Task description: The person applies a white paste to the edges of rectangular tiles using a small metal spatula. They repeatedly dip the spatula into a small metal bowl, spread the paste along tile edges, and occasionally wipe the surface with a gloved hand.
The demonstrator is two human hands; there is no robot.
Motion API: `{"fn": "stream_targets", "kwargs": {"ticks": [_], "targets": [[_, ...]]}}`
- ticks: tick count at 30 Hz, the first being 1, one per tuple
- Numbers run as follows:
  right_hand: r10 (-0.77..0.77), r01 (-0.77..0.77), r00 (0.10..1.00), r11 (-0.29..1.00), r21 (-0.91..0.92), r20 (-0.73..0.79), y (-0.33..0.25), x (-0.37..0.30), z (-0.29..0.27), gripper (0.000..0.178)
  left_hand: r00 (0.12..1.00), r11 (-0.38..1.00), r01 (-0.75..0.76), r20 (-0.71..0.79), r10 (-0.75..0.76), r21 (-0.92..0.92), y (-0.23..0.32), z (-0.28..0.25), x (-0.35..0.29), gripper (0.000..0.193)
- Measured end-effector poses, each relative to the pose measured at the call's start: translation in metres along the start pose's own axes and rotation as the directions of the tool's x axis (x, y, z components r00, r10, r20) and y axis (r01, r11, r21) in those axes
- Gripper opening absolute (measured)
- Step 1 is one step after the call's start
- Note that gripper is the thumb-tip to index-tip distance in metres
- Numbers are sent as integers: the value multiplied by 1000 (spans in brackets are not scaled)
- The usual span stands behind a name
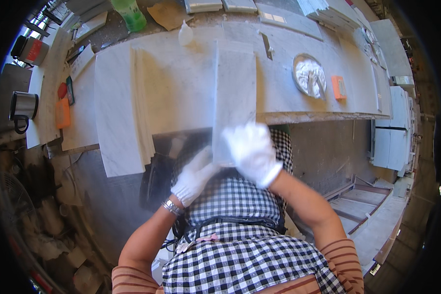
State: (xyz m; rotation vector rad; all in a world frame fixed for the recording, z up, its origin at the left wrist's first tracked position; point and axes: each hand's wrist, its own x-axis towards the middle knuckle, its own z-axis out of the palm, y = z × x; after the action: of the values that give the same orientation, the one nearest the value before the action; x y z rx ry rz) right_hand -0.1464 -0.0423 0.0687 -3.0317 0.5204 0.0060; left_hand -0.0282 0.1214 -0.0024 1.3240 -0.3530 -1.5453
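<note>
A long, narrow slab of pale grey-veined marble (235, 73) lies lengthwise in front of me, its near end jutting past the table edge over my checked apron. Wearing a white knitted glove, my left hand (196, 177) grips the slab's left edge close to that end, fingers partly tucked behind it. On the slab's right side, my right hand (252, 151), also gloved, is curled closed against the top face. It is blurred by motion, and whatever it may hold is hidden beneath it.
Several stacked marble strips (117, 108) overhang the table at left. To the right are a metal bowl of white paste (308, 73) and an orange block (338, 87). A small white squeeze bottle (185, 34) and a green bottle (129, 14) stand farther back. A steel mug (23, 106) is far left.
</note>
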Motion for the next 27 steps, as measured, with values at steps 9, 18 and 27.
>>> {"fn": "stream_targets", "kwargs": {"ticks": [9, 18, 27], "targets": [[147, -172, 966, 980, -104, -210, 65, 13, 50, 26, 1000, 979, 0, -6, 1, 203, 11, 6, -5, 72], [-156, 167, 985, 967, 192, -69, -13, -32, 14, 22, 979, 967, 201, -76, -191, 156, 17, 14, 3, 29], [-124, 131, 990, 983, 130, -61, -21, -36, 3, 16, 986, 971, 143, -115, -123, 191, 9, 18, 2, 27]]}}
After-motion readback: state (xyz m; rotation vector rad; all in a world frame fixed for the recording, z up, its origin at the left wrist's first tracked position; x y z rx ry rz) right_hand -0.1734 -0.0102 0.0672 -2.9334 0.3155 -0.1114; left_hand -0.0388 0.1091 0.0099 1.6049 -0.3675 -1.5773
